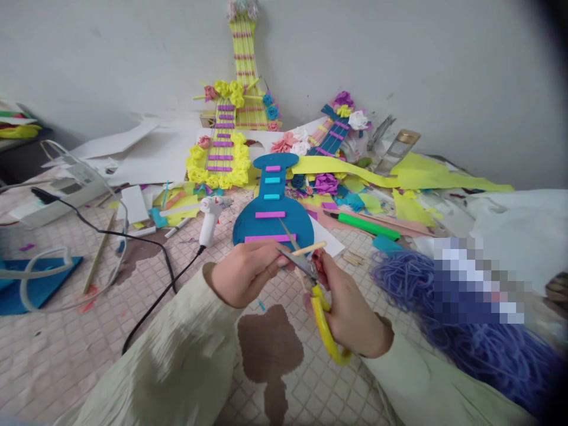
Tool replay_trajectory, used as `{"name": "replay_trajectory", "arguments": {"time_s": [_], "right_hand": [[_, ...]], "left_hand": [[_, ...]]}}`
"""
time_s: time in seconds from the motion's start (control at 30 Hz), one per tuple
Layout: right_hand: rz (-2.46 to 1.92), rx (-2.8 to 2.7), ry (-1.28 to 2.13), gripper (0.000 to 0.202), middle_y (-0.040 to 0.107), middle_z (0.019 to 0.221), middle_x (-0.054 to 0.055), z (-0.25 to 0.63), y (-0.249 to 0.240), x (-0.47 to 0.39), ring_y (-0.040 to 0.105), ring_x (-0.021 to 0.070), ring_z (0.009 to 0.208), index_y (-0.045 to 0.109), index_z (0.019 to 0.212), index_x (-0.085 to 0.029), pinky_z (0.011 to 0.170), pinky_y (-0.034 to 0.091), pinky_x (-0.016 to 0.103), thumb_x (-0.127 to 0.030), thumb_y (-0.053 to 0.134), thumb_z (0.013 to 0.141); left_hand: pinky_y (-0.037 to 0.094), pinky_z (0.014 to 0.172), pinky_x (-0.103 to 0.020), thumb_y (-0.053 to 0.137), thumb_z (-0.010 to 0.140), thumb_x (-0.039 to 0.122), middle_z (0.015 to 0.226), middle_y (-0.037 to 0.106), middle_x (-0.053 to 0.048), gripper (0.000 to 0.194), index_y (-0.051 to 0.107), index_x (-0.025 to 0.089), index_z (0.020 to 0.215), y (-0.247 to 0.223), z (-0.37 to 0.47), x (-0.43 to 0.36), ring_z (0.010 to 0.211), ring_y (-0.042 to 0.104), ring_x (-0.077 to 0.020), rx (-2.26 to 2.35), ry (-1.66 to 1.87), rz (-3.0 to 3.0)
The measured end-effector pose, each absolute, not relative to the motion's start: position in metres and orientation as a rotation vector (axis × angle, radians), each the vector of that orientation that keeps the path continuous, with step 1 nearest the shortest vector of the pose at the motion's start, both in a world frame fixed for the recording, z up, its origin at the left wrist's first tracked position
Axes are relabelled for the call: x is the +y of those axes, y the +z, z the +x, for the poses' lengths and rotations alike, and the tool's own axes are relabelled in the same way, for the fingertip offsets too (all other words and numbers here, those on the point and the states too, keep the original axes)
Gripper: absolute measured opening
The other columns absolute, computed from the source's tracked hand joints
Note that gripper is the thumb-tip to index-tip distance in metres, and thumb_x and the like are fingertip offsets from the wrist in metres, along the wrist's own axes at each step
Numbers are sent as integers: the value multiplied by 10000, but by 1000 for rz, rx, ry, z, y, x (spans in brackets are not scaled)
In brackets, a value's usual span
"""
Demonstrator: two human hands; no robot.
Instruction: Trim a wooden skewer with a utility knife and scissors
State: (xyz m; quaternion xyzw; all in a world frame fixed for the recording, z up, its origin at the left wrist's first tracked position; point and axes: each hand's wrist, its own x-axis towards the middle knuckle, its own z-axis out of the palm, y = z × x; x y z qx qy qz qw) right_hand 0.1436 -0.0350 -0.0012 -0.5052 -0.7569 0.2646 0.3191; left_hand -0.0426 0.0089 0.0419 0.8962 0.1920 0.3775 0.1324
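My right hand (352, 307) grips yellow-handled scissors (327, 334), their blades apart and pointing up and left. A small dark red piece, too unclear to name, shows by its fingers. My left hand (246, 269) is closed in a pinch on a thin pale wooden stick (311, 248), which crosses the scissor blades. Just beyond both hands lies a blue guitar-shaped cutout (248, 223) with purple strips (270, 215) and light-blue strips (272, 180) across its neck and body. The left fingertips are partly hidden.
A white glue gun (212, 218) stands left of the cutout, its black cord trailing forward. Decorated paper guitars (225, 135) lean at the back. Blue-purple yarn (408, 281) lies right, near a green cutter knife (368, 226). Paper scraps, a glass jar (402, 145) and a power strip (57, 204) surround them.
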Motion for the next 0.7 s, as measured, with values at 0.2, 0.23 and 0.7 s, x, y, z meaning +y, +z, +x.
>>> {"name": "replay_trajectory", "arguments": {"time_s": [0.2, 0.23, 0.7], "right_hand": [[-1341, -1956, 835, 312, 484, 838, 32, 144, 0, -38, 512, 175, 753, 332, 838, -211, 666, 443, 312, -169, 538, 608], [-1356, -1952, 848, 330, 482, 813, 23, 145, 1, -39, 512, 172, 737, 326, 823, -212, 650, 443, 303, -167, 556, 589], [-1352, -1908, 730, 269, 491, 794, 13, 149, 1, -28, 495, 138, 675, 403, 882, -195, 598, 426, 269, -204, 560, 665]], "left_hand": [[426, 502, -175, 324, 863, 104, 592, 510, 10, 205, 469, 151, 725, 43, -46, 9, 503, 471, -78, 618, 1059, 2624], [412, 482, -170, 327, 862, 104, 586, 504, 15, 199, 477, 148, 740, 43, -47, 9, 488, 458, -74, 621, 1052, 2629], [439, 552, -248, 392, 848, 139, 629, 518, -18, 121, 496, 143, 787, 33, -35, 9, 622, 496, -143, 849, 1252, 2741]]}}
